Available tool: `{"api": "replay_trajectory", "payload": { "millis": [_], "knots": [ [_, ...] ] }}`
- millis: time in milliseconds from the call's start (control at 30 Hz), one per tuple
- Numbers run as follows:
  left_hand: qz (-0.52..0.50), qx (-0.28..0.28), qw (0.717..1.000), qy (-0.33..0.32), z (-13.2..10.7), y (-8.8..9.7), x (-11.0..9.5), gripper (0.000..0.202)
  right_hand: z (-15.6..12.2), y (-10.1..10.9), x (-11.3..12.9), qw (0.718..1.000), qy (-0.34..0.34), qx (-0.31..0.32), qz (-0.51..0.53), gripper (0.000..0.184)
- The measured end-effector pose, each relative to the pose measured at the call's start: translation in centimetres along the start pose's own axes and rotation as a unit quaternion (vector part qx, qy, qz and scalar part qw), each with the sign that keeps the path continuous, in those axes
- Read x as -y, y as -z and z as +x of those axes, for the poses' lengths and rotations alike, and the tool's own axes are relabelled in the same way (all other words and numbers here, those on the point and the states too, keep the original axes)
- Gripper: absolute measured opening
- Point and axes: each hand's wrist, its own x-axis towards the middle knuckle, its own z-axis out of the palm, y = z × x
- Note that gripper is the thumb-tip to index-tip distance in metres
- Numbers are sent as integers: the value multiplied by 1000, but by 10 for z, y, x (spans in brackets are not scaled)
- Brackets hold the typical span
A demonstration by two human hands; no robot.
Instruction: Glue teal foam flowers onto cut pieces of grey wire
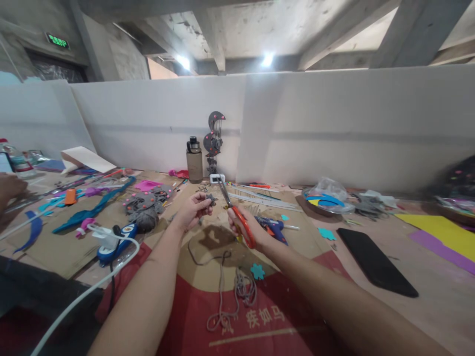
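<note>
My left hand (193, 210) is raised over the cardboard and pinches a small grey felt piece (211, 199) between thumb and fingers. My right hand (247, 228) grips red-handled scissors (237, 217); their blades point up and left, with the tips close beside the grey piece. A grey cord (237, 287) lies in loose loops on the cardboard below both hands, with a small teal felt flower (257, 271) beside it.
A blue glue gun (272, 226) lies right of my hands, a blue-and-white tool with white cable (115, 244) to the left. Brown bottle (194, 160) and grey moon ornament (213, 143) stand by the white wall. Black mat (374, 259), felt scraps, another person's hand (11, 190) far left.
</note>
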Motion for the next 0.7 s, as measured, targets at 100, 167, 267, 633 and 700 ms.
{"api": "replay_trajectory", "payload": {
  "millis": [100, 167, 267, 633, 700],
  "knots": [
    [40, -23, 998, -35, 0, -3, -1, 34, -1, -3, 3, 994, -31, -28, 105, 42],
    [103, -33, 993, -56, 1, -2, -1, 32, -4, -4, 8, 989, -38, -40, 136, 42],
    [231, -27, 970, -77, 6, 4, 6, 26, -10, -3, 19, 987, -28, -47, 153, 40],
    [553, 97, 828, -15, 4, 20, 17, 21, -64, 38, 48, 990, -7, -140, 24, 45],
    [574, 144, 806, 15, 0, 17, 5, 24, -79, 52, 46, 985, -22, -169, -17, 49]
  ]
}}
